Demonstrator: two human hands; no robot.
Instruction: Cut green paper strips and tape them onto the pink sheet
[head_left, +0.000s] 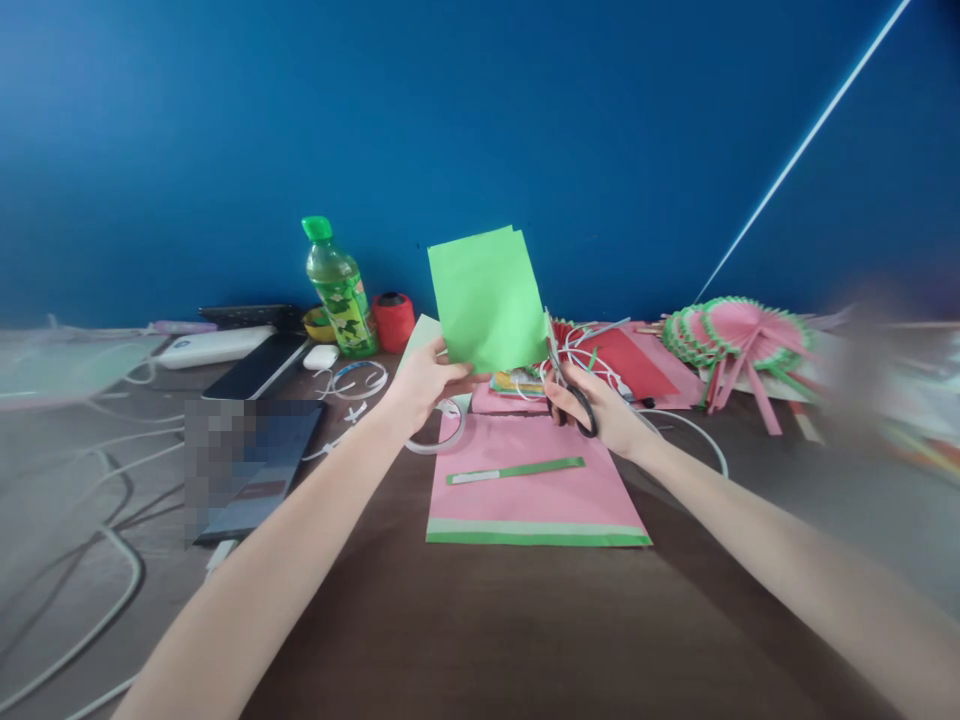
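My left hand (426,382) pinches the lower left corner of a green paper sheet (487,298) and holds it upright above the table. My right hand (596,405) grips black-handled scissors (564,372), whose blades point up at the sheet's lower right edge. Below both hands lies a pink paper (529,478) with a green band along its near edge. A narrow green strip (516,469) rests on the pink paper.
A green-capped bottle (340,290), a red thread spool (394,320), a phone, a power bank and white cables sit at the left. Pink and green paper fans (739,335) and red paper (634,362) lie at the right. A blue wall stands behind the brown table (465,630).
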